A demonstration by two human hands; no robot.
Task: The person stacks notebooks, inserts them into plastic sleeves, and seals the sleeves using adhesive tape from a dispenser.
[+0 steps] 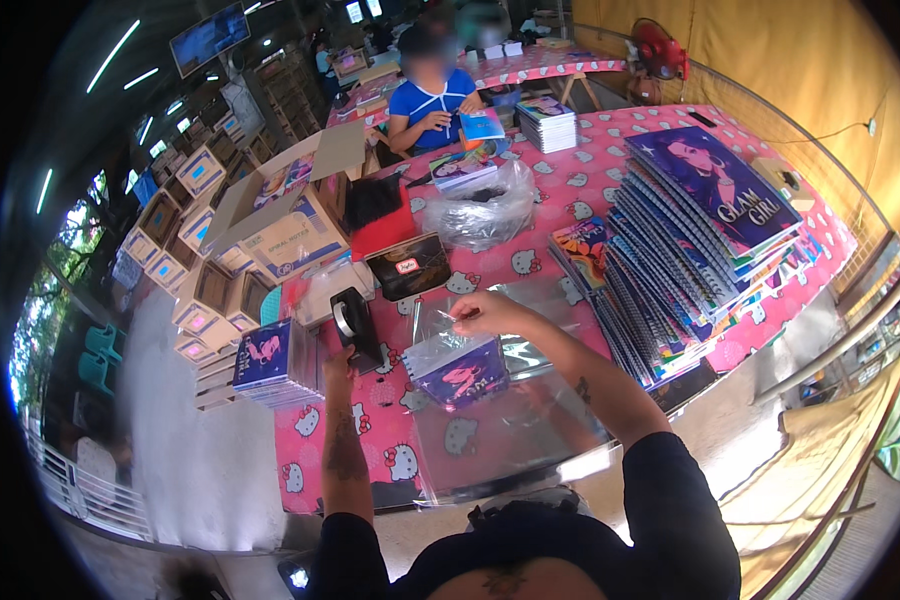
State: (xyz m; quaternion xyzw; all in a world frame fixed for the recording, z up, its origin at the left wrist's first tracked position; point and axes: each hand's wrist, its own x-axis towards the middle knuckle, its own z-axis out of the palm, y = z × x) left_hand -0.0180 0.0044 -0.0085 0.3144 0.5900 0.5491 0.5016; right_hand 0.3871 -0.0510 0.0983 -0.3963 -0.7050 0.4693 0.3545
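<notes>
In front of me a purple spiral notebook (458, 382) lies inside a clear plastic sleeve (440, 345). My right hand (488, 314) is over its far edge, with fingertips pinched together on the plastic film. My left hand (338, 366) is closed at the near left end of a black tape dispenser (355, 330); the exact grip of its fingers is partly hidden. More clear plastic sheets (510, 430) lie flat on the pink patterned tablecloth (400, 462), under and around the notebook.
Wrapped notebooks (270, 365) are stacked at the left edge. On the right stand tall leaning rows of spiral notebooks (660, 275). Beyond are a dark box (408, 267), a crumpled plastic bag (485, 205) and an open carton (295, 235). A co-worker (432, 105) handles a notebook across the table.
</notes>
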